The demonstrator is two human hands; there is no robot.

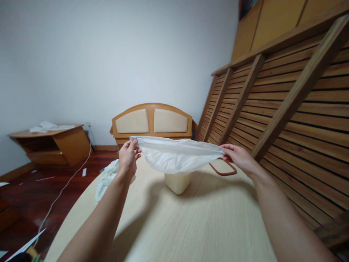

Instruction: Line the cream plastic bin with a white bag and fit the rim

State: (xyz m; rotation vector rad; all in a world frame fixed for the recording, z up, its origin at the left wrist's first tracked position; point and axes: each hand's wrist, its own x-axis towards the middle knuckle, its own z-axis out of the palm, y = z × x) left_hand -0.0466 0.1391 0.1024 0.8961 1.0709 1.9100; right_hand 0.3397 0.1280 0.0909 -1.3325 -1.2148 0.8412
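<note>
My left hand (128, 156) and my right hand (237, 156) each pinch one end of a white plastic bag (177, 154) and stretch its mouth wide above the table. The bag sags in the middle over a small cream bin (177, 183) that stands on the pale wooden table (191, 222). Most of the bin is hidden by the bag. A brown ring-shaped rim (222, 173) lies on the table just below my right hand.
A crumpled white plastic bag (106, 180) lies at the table's left edge. A slatted wooden bed frame (286, 105) leans on the right. A headboard (152, 122) stands against the far wall, a low wooden cabinet (51, 145) at left, a white cable (68, 182) on the red floor.
</note>
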